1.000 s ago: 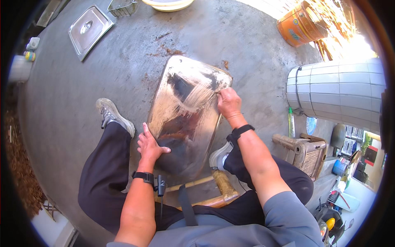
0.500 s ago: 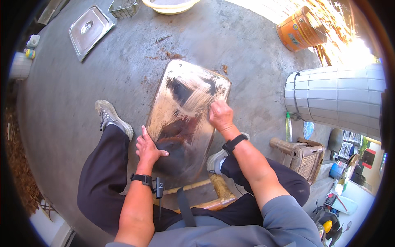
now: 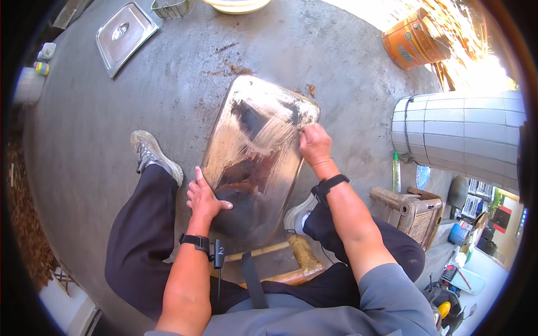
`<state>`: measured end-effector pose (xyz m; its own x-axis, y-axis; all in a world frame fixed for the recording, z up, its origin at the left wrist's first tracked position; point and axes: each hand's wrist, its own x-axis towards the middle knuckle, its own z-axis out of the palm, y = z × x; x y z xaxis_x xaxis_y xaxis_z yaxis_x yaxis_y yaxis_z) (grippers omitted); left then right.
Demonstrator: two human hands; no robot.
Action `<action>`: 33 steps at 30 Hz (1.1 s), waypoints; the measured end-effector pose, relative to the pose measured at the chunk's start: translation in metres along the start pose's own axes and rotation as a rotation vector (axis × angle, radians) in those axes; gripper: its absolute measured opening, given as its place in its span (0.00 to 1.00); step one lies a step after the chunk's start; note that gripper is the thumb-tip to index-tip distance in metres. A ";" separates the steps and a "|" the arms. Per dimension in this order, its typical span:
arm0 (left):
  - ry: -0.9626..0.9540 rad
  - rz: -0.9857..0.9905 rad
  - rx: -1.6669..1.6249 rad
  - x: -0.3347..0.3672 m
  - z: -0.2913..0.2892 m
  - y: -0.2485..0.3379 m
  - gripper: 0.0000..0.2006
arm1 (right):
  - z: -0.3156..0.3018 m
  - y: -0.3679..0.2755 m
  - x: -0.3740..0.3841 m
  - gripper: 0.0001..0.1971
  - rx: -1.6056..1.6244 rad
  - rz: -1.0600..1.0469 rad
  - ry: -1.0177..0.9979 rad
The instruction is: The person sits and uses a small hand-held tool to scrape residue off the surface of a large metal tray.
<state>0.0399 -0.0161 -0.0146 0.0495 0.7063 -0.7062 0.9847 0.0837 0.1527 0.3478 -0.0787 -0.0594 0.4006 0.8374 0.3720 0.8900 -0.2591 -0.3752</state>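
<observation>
- Scorched metal pan (image 3: pixel 255 168) is lying on concrete floor (image 3: pixel 174 101) between the shoes (image 3: pixel 154 157); room is opening past its far edge.
- Left hand (image 3: pixel 205 197) is bracing the left edge, fingers spreading; right hand (image 3: pixel 316 144) is curling its fingers tight, anything pinched unclear.
- Right hand is sitting farther right than before, nearing the edge.
- Right shoe (image 3: pixel 300 215) is crowding the pan; lid (image 3: pixel 128 40) is lying far left.

- Grey floor (image 3: pixel 84 145), marked with brown patches (image 3: pixel 240 70)
- White-tiled pillar (image 3: pixel 459 131) at the right, a dark cord (image 3: pixel 408 126) around it
- Wooden stool (image 3: pixel 424 215) near the pillar
- Bright sunlight (image 3: pixel 358 10) at the upper right
</observation>
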 end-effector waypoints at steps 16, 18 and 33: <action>-0.019 -0.015 0.017 -0.003 -0.002 0.000 0.72 | 0.004 -0.020 -0.016 0.07 -0.015 -0.056 -0.084; -0.005 0.008 0.012 -0.001 0.001 -0.002 0.72 | -0.003 0.000 0.002 0.07 -0.037 0.040 -0.024; -0.031 -0.037 0.044 0.002 0.000 -0.001 0.73 | 0.003 -0.022 -0.021 0.04 0.019 -0.116 -0.166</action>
<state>0.0396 -0.0152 -0.0161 0.0178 0.6809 -0.7322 0.9924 0.0774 0.0961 0.3195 -0.0892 -0.0615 0.2527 0.9294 0.2690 0.9232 -0.1485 -0.3545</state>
